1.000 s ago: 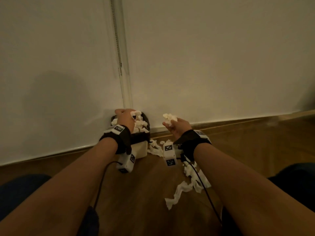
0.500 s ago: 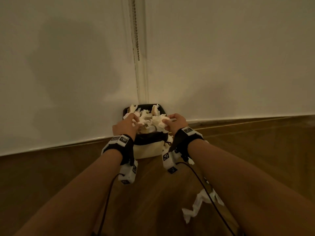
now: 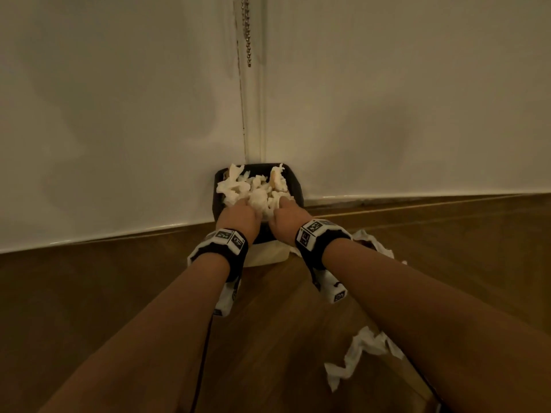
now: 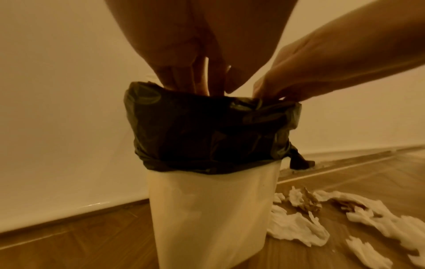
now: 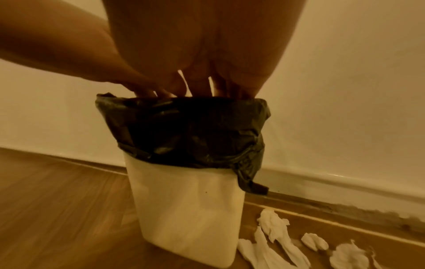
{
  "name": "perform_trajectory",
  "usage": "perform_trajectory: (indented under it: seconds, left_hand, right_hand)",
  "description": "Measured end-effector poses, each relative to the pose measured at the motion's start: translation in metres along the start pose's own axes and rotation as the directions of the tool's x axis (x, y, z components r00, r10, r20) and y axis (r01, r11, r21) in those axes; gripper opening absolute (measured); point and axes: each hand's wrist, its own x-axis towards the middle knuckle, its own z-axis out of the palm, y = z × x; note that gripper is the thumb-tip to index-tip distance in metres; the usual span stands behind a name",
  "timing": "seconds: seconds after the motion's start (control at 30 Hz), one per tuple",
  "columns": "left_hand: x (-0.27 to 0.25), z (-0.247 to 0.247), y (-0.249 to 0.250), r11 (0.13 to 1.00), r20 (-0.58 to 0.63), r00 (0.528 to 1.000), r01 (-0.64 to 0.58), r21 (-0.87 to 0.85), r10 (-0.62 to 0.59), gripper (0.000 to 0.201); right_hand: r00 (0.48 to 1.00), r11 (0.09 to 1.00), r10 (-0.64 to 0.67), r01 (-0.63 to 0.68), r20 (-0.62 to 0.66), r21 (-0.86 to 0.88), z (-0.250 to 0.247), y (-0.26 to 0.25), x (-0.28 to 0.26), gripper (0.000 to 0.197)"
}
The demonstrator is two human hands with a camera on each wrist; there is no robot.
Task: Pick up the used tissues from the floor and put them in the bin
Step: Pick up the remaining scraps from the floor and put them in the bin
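While both hands, the left hand (image 3: pixel 238 214) and right hand (image 3: pixel 287 217), press with straight fingers on the heaped tissues (image 3: pixel 253 189), the overfull bin (image 3: pixel 293 181) may spill them back on the floor (image 3: pixel 119 293).

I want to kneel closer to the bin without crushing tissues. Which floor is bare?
Bare wood lies left of the bin, along the baseboard and under the left hand. Right of the bin is crowded: loose tissues spread there, one strip nearer you.
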Motion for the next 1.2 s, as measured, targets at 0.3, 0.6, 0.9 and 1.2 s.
perform_trajectory:
  seconds: [0.3, 0.6, 0.9, 1.2]
  left_hand:
    - [-0.007, 0.008, 0.011, 0.972, 0.055, 0.997, 0.039, 0.234, -0.053, 0.032]
    - [-0.061, 0.018, 0.07, 0.994, -0.39, 0.92, -0.075, -0.079, 0.039, 0.027]
    - [-0.108, 0.111, 0.146, 0.878, 0.369, 0.798, -0.456, -0.144, 0.476, 0.042]
    - [-0.116, 0.199, 0.153, 0.618, 0.717, 0.423, -0.786, -0.013, 0.554, 0.134]
  right_hand:
    - [0.998, 0.974, -0.042, 0.053, 0.056, -0.221, -0.004, 0.012, 0.002, 0.051]
    - [0.94, 0.995, 0.099, -0.087, -0.327, 0.054, -0.04, 0.069, -0.059, 0.035]
    - [0.919, 0.924, 0.344, -0.293, -0.193, 0.247, 0.012, 0.165, -0.149, 0.03]
    - [0.853, 0.823, 0.521, -0.514, 0.039, 0.239, 0.071, 0.252, -0.204, 0.032]
